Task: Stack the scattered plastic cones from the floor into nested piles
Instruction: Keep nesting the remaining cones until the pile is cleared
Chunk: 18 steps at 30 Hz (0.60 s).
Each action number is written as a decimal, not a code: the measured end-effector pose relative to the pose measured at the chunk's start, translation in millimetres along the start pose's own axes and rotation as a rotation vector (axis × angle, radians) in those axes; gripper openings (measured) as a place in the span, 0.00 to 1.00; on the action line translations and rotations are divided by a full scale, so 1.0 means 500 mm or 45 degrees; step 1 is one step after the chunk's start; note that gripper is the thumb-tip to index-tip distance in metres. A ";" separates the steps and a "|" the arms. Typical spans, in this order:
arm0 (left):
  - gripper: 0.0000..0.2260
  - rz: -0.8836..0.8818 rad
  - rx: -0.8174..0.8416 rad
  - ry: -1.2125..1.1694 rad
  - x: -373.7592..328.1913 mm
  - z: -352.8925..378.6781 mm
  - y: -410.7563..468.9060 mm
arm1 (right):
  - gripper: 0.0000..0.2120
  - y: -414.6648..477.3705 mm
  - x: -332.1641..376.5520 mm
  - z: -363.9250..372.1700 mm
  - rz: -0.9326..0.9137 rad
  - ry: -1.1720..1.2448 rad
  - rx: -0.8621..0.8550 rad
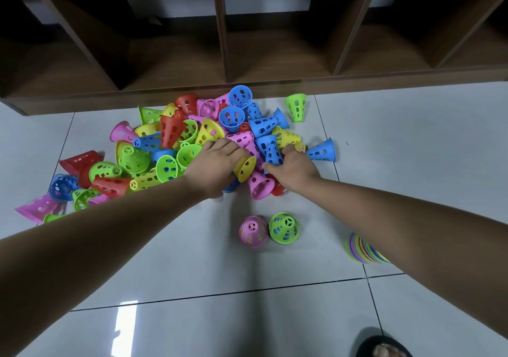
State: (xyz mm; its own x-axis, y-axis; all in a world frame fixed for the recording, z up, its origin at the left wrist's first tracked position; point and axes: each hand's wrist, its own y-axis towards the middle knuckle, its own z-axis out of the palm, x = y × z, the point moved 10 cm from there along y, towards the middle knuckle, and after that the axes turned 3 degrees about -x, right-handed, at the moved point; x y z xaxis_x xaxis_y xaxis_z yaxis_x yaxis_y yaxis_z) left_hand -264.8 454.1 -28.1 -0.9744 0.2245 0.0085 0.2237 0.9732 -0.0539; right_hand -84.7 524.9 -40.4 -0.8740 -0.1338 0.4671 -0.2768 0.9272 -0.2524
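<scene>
Head, left hand [217, 164] on yellow cone [245, 169], right hand [295, 169] gripping blue cone [272, 149]

A heap of coloured cones [176, 147] lies on the tiled floor [412, 150] before a wooden shelf [220, 54]. The left hand [217, 164] rests on the heap; the right hand [295, 169] grips a blue cone [270, 147]. Nearer, a pink cone [253, 231] and a green cone [284, 228] stand upright.

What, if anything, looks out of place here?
Nothing looks damaged. Most cones lie tipped in a jumbled heap by the shelf; a pink cone and a green cone stand upright, apart, nearer the person.
</scene>
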 end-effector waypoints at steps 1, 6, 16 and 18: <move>0.44 0.031 -0.054 0.014 -0.008 -0.007 0.000 | 0.32 0.003 -0.004 0.008 0.034 0.026 0.008; 0.25 0.080 -0.211 -0.095 -0.042 -0.046 -0.012 | 0.29 0.012 -0.021 0.033 0.145 0.147 0.060; 0.30 -0.041 -0.197 -0.255 -0.063 -0.064 -0.077 | 0.28 -0.003 -0.017 0.070 0.055 0.191 0.186; 0.29 -0.073 -0.214 -0.339 -0.058 -0.076 -0.096 | 0.30 -0.011 -0.019 0.079 0.042 0.183 0.230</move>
State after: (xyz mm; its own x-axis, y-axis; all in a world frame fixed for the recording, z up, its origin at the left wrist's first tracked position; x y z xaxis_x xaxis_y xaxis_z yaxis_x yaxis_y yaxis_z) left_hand -246.3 403.0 12.3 -0.9517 0.1696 -0.2559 0.1470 0.9835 0.1050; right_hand -90.6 507.1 -76.7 -0.8217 -0.0412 0.5685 -0.3271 0.8508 -0.4112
